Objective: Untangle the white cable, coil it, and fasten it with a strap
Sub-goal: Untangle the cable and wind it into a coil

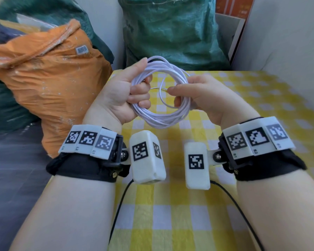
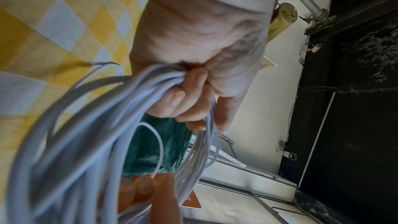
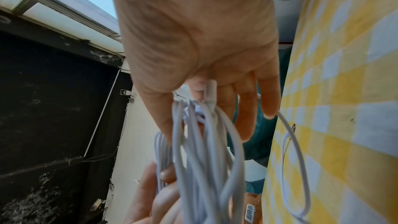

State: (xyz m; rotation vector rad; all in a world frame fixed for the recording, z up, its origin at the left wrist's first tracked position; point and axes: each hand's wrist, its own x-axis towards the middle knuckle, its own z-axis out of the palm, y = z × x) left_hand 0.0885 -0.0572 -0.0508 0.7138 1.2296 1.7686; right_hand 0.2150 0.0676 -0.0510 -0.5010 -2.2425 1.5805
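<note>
Sacks: three behind the table, two green sacks [image 1: 172, 31] and one orange sack [image 1: 49, 77].
Table: one, under a yellow-and-white checked cloth [image 1: 243, 98].
Hands: two, raised above the cloth.
Left hand [image 1: 123, 91]: fingers curled tight round the coil's left side.
Right hand [image 1: 201, 95]: fingertips pinch the coil's right side.
Cable: one white cable [image 1: 159, 118], wound in many loops, held between both hands.

Coiled cable [image 1: 159, 98] above the table [image 1: 261, 109], between left hand [image 1: 123, 93] and right hand [image 1: 198, 95], sacks [image 1: 49, 73] behind.
</note>
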